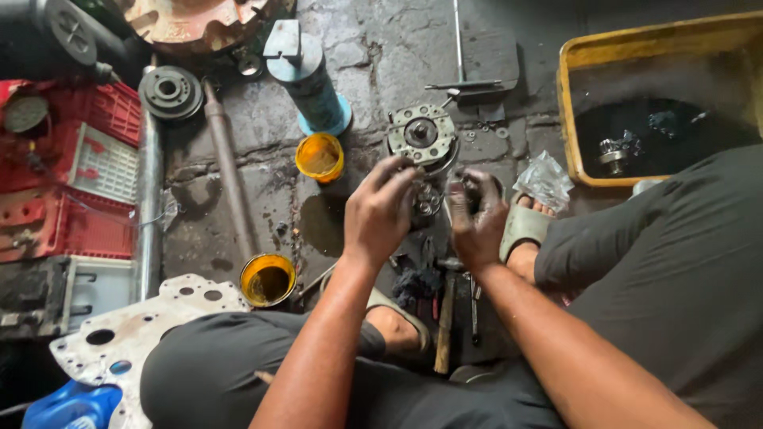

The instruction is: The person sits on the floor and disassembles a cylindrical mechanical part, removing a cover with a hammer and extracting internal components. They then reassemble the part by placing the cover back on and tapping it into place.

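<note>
I sit low over a greasy stone floor. My left hand (381, 210) grips a small metal assembly (427, 200) with bearing-like rings, its fingertips on the upper edge. My right hand (475, 216), black with grease, is curled around a small dark part that touches the same assembly from the right. Just beyond both hands lies a round grey metal housing (422, 133) with a central hub and bolt holes. What exactly sits between my fingers is partly hidden.
A yellow tub (574, 119) with dark liquid and metal parts stands at right. Two yellow-lined cans (319, 156) (268, 280), a blue cylinder (311, 83), a long shaft (229, 171), a pulley (169, 92), red crates (67, 191), a gasket plate (135, 330) and hand tools (445, 322) lie around.
</note>
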